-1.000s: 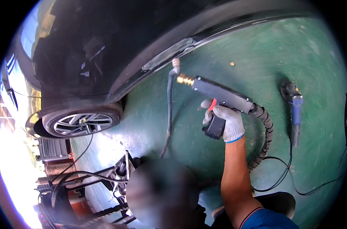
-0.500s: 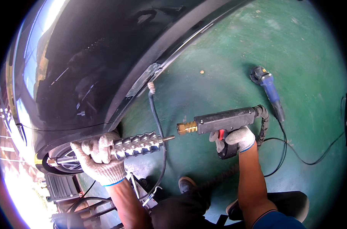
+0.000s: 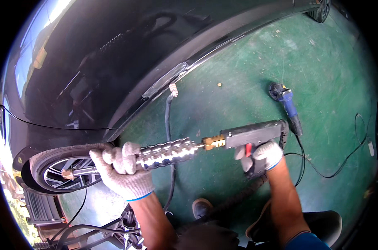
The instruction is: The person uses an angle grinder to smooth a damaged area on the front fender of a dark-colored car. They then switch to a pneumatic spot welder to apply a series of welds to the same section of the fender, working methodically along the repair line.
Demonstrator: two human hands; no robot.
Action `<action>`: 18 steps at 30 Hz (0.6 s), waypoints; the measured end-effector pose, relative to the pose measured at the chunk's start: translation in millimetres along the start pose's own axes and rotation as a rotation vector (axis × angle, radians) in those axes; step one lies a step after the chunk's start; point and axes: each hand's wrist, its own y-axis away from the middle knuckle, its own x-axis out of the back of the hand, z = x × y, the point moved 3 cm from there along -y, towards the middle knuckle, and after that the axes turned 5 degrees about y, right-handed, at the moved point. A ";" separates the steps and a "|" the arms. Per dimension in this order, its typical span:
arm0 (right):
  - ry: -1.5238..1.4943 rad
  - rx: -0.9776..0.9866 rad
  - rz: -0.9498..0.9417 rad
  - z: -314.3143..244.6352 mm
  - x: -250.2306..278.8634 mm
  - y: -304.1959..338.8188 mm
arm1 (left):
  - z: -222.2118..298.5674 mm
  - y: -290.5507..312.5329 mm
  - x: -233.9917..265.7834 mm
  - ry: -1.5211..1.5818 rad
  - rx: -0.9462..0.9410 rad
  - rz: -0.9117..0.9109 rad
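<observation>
Chrome ribbed tool [image 3: 168,154] runs through the left grip [image 3: 125,174].

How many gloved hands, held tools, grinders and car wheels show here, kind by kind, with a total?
Gloved left hand and right hand: 2
Held gun-shaped tool and ribbed metal rod: 2
Blue grinder: 1
Lower-left car wheel and upper-right car wheel: 2
Total: 7

Slide hammer [image 3: 168,153]: chrome, deeply ribbed weight, copper-coloured tip [image 3: 67,174] at left end, thin rod [image 3: 200,146] at right. Held aloft, left end slightly nearer.

Pistol-grip gun [image 3: 253,134]: to its right, also aloft; black boxy body, red trigger [image 3: 248,149], brass fitting [image 3: 214,142] facing left, roughly in line. Rod end at fitting's mouth; whether inserted, can't tell.
</observation>
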 end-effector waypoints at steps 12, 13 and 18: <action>0.159 0.086 0.551 -142.2 -52.1 199.8 | -204.4 49.7 0.3 0.345 0.785 0.324; 0.067 0.054 0.603 -127.2 -49.5 212.0 | -219.2 49.0 -1.8 0.300 0.848 0.361; -0.238 0.029 0.793 -30.0 -14.7 216.0 | -272.4 39.9 22.6 0.119 0.932 0.370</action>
